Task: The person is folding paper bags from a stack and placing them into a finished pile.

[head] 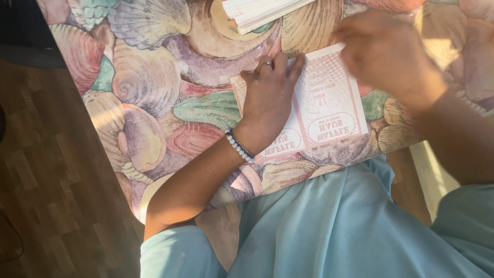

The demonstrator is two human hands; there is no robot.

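Note:
A flat pink-and-white printed cardboard sheet (329,110) lies on a table covered with a seashell-patterned cloth (154,87). My left hand (267,98), wearing a ring and a bead bracelet, presses flat on the sheet's left half with fingers spread. My right hand (386,54) is blurred at the sheet's upper right corner, fingers curled at its edge; whether it grips the corner is unclear.
A stack of white flat sheets (257,11) sits at the table's far edge. Wooden parquet floor (46,180) lies to the left. My lap in light blue clothing (334,226) is under the table's near edge.

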